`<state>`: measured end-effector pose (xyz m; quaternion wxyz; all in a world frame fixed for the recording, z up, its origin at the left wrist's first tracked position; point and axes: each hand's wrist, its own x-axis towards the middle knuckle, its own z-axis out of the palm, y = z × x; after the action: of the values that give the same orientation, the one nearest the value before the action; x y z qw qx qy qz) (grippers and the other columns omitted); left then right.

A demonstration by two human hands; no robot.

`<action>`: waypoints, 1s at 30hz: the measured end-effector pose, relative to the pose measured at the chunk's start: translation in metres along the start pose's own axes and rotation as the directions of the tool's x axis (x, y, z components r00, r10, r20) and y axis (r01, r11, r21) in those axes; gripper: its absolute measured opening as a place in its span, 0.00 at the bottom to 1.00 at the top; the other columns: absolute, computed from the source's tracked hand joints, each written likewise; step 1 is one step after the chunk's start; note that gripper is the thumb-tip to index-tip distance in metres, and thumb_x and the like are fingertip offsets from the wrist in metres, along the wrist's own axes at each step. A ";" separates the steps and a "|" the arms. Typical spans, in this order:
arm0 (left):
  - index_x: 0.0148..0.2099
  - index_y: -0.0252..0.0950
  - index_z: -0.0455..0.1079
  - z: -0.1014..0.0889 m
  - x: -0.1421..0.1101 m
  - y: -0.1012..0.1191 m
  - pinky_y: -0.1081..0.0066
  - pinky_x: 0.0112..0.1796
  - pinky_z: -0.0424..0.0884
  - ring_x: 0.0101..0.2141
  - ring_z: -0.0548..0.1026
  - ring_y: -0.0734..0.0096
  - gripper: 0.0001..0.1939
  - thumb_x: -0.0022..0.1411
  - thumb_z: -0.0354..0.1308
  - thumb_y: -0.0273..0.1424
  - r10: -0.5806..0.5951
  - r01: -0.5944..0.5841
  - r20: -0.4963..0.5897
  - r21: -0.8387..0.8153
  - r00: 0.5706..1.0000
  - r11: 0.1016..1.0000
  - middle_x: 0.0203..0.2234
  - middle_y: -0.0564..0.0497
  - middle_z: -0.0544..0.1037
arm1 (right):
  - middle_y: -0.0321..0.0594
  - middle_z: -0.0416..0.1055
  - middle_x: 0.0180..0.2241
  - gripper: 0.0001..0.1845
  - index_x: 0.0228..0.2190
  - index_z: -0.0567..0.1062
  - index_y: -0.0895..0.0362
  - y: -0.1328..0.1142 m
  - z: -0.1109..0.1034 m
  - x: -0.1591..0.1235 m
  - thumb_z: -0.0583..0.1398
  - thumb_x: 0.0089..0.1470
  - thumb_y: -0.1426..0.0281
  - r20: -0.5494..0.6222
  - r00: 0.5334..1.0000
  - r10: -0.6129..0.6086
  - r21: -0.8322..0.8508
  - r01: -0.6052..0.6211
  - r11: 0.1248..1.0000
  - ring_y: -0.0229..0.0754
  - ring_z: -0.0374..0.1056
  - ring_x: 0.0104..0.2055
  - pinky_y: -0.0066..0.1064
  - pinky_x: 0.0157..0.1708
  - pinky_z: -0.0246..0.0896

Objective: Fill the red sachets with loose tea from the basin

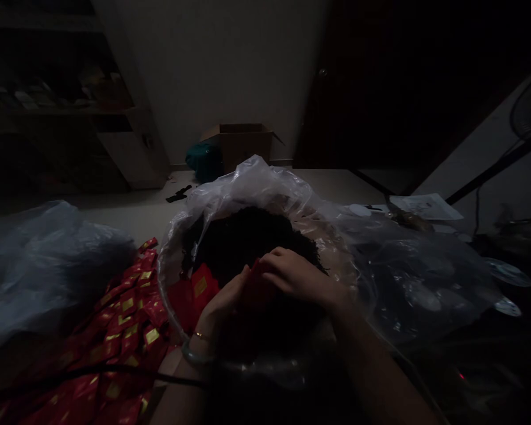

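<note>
In the dim head view, both hands meet over a round container (pixel 163 277) lined with clear plastic. Inside it lies a heap of dark, crinkled, leaf-like material (pixel 248 236). A red packet (pixel 257 286) is held between my left hand (pixel 225 295) and my right hand (pixel 292 274). My left fingers wrap its left side, and my right fingers curl over its top. Whether the packet is open or filled I cannot tell. More red packets (pixel 201 289) with gold labels rest inside the container's left edge, against my left wrist.
A large pile of red and gold packets (pixel 128 319) spreads at the left beside a bulging clear bag (pixel 48 265). Another plastic bag (pixel 416 277) lies at the right. Behind stand an open cardboard box (pixel 246 144) and a teal bag (pixel 203 160). A dark cable (pixel 115 368) crosses the lower left.
</note>
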<state>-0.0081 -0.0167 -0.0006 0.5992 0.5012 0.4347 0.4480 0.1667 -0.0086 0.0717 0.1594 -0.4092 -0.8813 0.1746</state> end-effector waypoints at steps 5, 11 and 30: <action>0.42 0.37 0.76 0.004 -0.003 -0.003 0.61 0.39 0.72 0.40 0.74 0.56 0.25 0.59 0.48 0.49 0.036 -0.036 -0.024 -0.002 0.999 0.999 0.35 0.44 0.79 | 0.44 0.73 0.40 0.12 0.41 0.72 0.56 -0.009 -0.002 0.000 0.59 0.52 0.74 -0.187 0.971 -0.149 0.013 0.155 0.988 0.45 0.67 0.45 0.38 0.43 0.65; 0.43 0.39 0.77 -0.001 -0.011 0.007 0.62 0.47 0.66 0.43 0.72 0.55 0.39 0.50 0.43 0.63 0.227 -0.227 0.012 0.050 0.974 0.973 0.40 0.45 0.78 | 0.42 0.74 0.37 0.08 0.36 0.74 0.53 -0.021 -0.021 -0.014 0.62 0.50 0.68 -0.457 0.819 -0.347 -0.035 0.374 0.927 0.50 0.63 0.51 0.45 0.49 0.62; 0.48 0.36 0.76 -0.016 -0.007 0.007 0.65 0.37 0.68 0.36 0.74 0.57 0.43 0.50 0.40 0.64 0.567 -0.623 0.260 0.278 0.782 0.731 0.37 0.40 0.77 | 0.45 0.71 0.41 0.06 0.34 0.78 0.54 -0.032 -0.011 -0.018 0.59 0.55 0.70 -0.214 0.914 -0.344 -0.256 0.287 0.923 0.50 0.60 0.54 0.44 0.50 0.62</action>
<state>-0.0255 -0.0199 0.0048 0.3573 0.7457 0.2744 0.4909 0.1610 -0.0405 0.0932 0.2514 -0.2947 -0.9219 -0.0058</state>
